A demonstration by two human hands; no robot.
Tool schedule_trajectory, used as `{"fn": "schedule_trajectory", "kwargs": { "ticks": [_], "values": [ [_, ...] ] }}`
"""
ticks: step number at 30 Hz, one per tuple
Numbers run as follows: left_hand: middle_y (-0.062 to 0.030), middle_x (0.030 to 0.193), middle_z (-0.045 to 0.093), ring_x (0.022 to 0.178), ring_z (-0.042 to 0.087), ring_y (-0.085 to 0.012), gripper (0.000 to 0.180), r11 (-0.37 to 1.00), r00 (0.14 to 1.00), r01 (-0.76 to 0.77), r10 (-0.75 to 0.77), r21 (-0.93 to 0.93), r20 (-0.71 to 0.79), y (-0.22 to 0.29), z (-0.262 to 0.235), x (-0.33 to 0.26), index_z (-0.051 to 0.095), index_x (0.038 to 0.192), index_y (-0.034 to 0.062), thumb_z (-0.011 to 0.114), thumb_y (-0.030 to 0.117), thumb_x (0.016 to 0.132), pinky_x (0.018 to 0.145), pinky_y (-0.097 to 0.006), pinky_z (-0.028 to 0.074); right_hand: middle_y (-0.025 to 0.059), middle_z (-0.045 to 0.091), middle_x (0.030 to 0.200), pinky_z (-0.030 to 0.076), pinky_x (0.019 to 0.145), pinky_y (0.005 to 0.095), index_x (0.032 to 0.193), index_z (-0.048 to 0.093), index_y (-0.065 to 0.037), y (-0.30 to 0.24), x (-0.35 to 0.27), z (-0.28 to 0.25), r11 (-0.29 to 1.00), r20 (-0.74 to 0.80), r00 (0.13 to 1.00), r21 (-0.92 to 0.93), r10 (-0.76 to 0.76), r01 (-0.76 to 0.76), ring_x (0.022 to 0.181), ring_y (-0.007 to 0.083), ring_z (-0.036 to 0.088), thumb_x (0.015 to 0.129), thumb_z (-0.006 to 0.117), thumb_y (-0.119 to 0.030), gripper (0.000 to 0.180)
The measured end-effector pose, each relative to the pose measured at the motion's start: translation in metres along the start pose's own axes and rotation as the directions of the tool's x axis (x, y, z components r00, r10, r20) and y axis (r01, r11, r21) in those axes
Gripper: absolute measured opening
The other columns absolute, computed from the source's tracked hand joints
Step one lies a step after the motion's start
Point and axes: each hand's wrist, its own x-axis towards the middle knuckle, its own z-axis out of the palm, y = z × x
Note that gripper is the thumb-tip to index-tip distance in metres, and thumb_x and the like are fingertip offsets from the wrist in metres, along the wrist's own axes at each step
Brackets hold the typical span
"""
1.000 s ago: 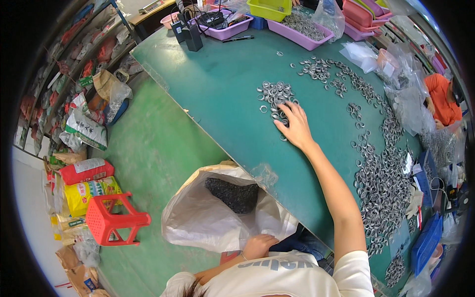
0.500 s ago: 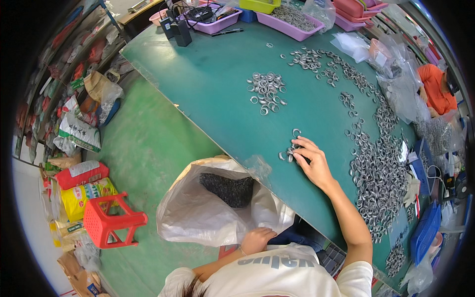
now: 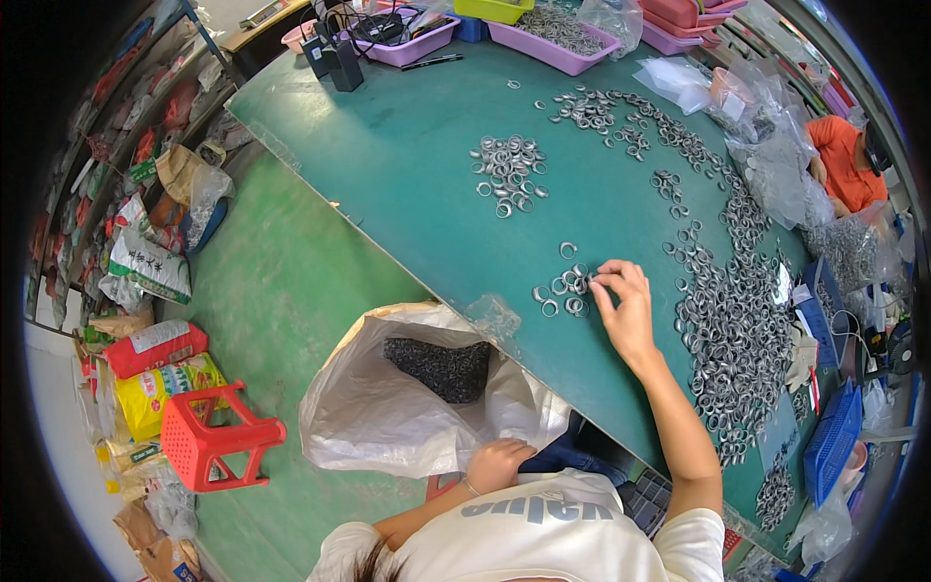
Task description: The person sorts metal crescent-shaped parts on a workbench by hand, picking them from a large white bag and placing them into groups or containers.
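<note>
My right hand (image 3: 626,308) is over the green table, thumb and fingertips drawn together at the right edge of a small cluster of grey metal rings (image 3: 551,308). Whatever may be between those fingertips is too small to make out. Farther off lies another heap of rings (image 3: 509,165), and a large spread of rings (image 3: 735,359) covers the table to the right. Below the table edge, my left hand (image 3: 499,464) is closed on the rim of a white woven sack (image 3: 378,436). The sack gapes open, with a mass of small dark pieces (image 3: 441,369) inside.
A red plastic stool (image 3: 218,436) stands on the green floor at left, near filled bags (image 3: 155,349) and crowded shelves. Purple trays (image 3: 558,53) and black adapters (image 3: 335,63) line the table's far side. At right are a blue basket (image 3: 832,441) and a person in orange (image 3: 842,160).
My right hand has shifted slightly right, off the small ring cluster, leaving more rings visible there, spread on the table. My left hand stays at the sack rim. The view has shifted a little.
</note>
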Motion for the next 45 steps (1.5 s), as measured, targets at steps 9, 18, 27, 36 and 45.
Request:
{"fn": "schedule_trajectory", "kwargs": {
  "ticks": [9, 18, 27, 36, 45],
  "values": [
    [-0.0124, 0.094, 0.069, 0.088, 0.067, -0.0282, 0.032, 1.0, 1.0, -0.015, 0.015, 0.004, -0.003, -0.002, 0.001, 0.001, 0.068, 0.096, 0.0044, 0.067, 0.016, 0.066, 0.079, -0.036, 0.053, 0.0095, 0.064, 0.1, 0.042, 0.072, 0.0323, 0.087, 0.067, 0.0, 0.014, -0.008, 0.004, 0.994, -0.009, 0.998, 0.091, 0.058, -0.057, 0.086, 0.0228, 0.056, 0.08, 0.07, -0.004, 0.009],
    [-0.0135, 0.096, 0.069, 0.09, 0.066, -0.0289, 0.033, 1.0, 1.0, -0.005, 0.005, 0.0, 0.015, -0.002, 0.001, -0.001, 0.068, 0.097, 0.0036, 0.067, 0.016, 0.067, 0.082, -0.036, 0.053, 0.0032, 0.064, 0.097, 0.044, 0.076, 0.0232, 0.093, 0.068, 0.004, -0.003, -0.019, -0.017, 0.549, 0.35, 0.804, 0.594, 0.48, -0.587, 0.085, 0.0094, 0.057, 0.088, 0.067, -0.008, 0.013],
    [-0.0141, 0.096, 0.069, 0.091, 0.067, -0.0294, 0.033, 1.0, 1.0, -0.02, 0.019, 0.023, 0.008, -0.002, 0.002, 0.0, 0.068, 0.096, 0.003, 0.067, 0.015, 0.065, 0.084, -0.037, 0.053, 0.0156, 0.062, 0.105, 0.048, 0.088, 0.0383, 0.102, 0.063, 0.0, -0.094, -0.042, 0.017, 0.923, 0.383, 0.918, 0.382, -0.106, -0.053, 0.101, 0.0321, 0.06, 0.082, 0.07, -0.007, 0.023],
    [-0.0144, 0.095, 0.069, 0.09, 0.067, -0.0295, 0.029, 1.0, 1.0, -0.027, 0.027, 0.009, -0.001, -0.001, 0.001, 0.001, 0.068, 0.095, 0.0032, 0.063, 0.01, 0.067, 0.084, -0.037, 0.053, 0.0154, 0.059, 0.09, 0.047, 0.076, 0.0409, 0.097, 0.063, 0.0, -0.011, -0.025, -0.001, 0.973, 0.034, 0.999, -0.227, -0.039, 0.045, 0.088, 0.0336, 0.058, 0.082, 0.065, -0.001, 0.015],
    [-0.0149, 0.093, 0.069, 0.089, 0.067, -0.0297, 0.03, 0.999, 0.999, -0.031, 0.031, 0.019, -0.021, -0.004, 0.004, 0.0, 0.068, 0.096, 0.0026, 0.062, 0.008, 0.067, 0.082, -0.038, 0.053, 0.013, 0.061, 0.093, 0.048, 0.068, 0.0327, 0.099, 0.061, 0.003, -0.002, -0.027, -0.013, 0.932, 0.031, 0.944, 0.147, 0.329, -0.33, 0.075, 0.0233, 0.059, 0.086, 0.061, 0.001, 0.013]
  ]
}}
